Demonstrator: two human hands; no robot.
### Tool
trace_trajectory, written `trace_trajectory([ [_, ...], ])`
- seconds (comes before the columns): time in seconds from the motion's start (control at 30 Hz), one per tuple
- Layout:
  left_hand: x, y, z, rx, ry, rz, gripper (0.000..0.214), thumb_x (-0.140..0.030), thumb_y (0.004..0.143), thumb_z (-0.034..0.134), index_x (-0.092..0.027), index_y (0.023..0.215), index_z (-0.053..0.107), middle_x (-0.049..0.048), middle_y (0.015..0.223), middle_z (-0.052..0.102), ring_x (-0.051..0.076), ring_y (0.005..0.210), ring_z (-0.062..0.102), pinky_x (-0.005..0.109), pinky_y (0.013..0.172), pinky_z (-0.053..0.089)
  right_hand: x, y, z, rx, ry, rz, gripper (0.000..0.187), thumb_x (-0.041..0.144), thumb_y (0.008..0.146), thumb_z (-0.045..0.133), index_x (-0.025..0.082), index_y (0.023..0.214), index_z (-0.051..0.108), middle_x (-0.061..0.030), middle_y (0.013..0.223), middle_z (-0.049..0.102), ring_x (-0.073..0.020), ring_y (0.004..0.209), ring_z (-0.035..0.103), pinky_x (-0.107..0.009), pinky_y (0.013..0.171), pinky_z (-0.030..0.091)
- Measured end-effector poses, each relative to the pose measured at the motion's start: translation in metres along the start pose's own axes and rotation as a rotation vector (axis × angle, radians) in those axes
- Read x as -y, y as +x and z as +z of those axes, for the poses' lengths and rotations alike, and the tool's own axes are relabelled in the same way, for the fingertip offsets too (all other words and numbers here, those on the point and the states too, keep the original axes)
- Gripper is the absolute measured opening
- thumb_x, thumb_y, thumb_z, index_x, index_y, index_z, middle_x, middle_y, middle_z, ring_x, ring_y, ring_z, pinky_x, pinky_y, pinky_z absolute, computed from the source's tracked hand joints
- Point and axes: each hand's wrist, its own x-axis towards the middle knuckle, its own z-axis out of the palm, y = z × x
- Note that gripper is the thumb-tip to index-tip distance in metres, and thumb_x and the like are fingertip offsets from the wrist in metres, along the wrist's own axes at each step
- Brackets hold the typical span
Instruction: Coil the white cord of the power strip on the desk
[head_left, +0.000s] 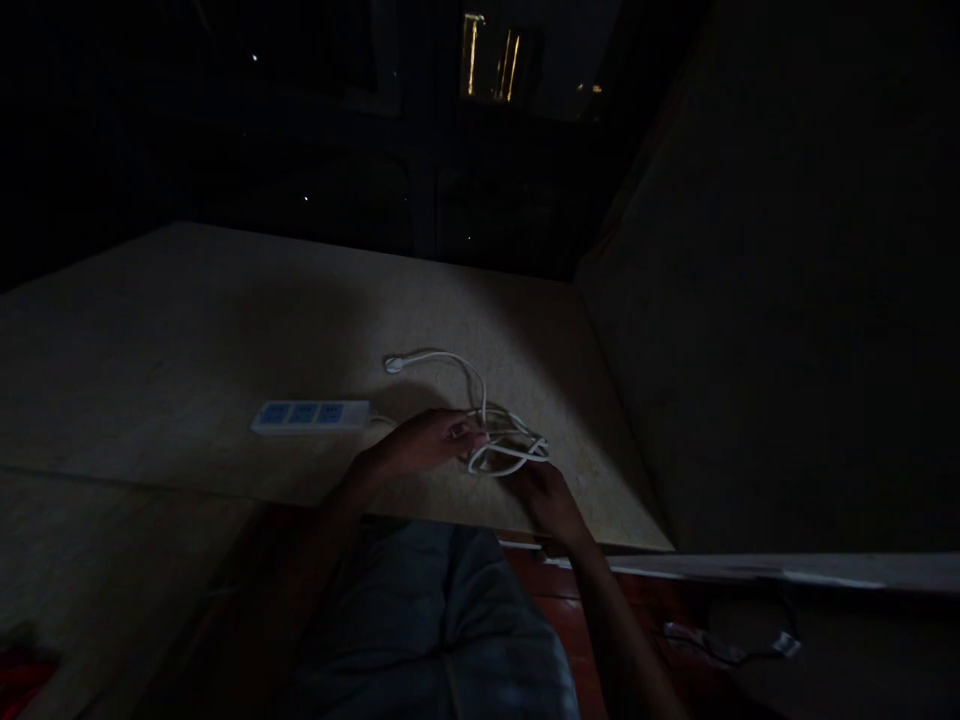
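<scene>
Grey-trousered lap (435, 620) lies lowest. Past it, the left hand (431, 440) pinches its fingertips on a loosely coiled white cable (517, 455). The right hand (547, 497) touches the coil's near edge, its grip too dark to tell. A white power strip with blue sockets (311, 415) lies left on the pale chipboard tabletop (187, 320).

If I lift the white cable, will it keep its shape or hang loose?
Probably floppy: the white cable lies in loose, uneven loops by the left hand and right hand, so they would likely sag. It looks thin, so likely light. One end seems to join the power strip, which may drag along.
</scene>
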Motion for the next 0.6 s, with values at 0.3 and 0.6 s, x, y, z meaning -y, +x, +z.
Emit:
trace_trajectory([
  [0.3, -0.004, -0.004, 0.000, -0.202, -0.150, 0.144, 0.026, -0.040, 0.086, 0.060, -0.018, 0.082, 0.074, 0.0036, 0.083, 0.073, 0.019, 0.079, 0.066, 0.027, 0.073, 0.049, 0.003, 0.014, 0.031, 0.172, -0.362, -0.335, 0.056, 0.038, 0.082, 0.073, 0.026, 0.135, 0.058, -0.0120, 0.136, 0.059, -0.0316, 0.128, 0.050, -0.050, 0.110, 0.036],
  [0.6, 0.001, 0.003, -0.021, -0.577, -0.270, 0.099, 0.030, -0.047, 0.081, 0.062, -0.019, 0.078, 0.071, 0.0018, 0.071, 0.068, 0.016, 0.064, 0.063, 0.026, 0.061, 0.048, -0.001, 0.011, 0.009, 0.171, -0.589, -0.423, 0.018, 0.029, 0.089, 0.056, 0.021, 0.099, 0.069, -0.0123, 0.111, 0.068, -0.0297, 0.111, 0.057, -0.046, 0.098, 0.040],
])
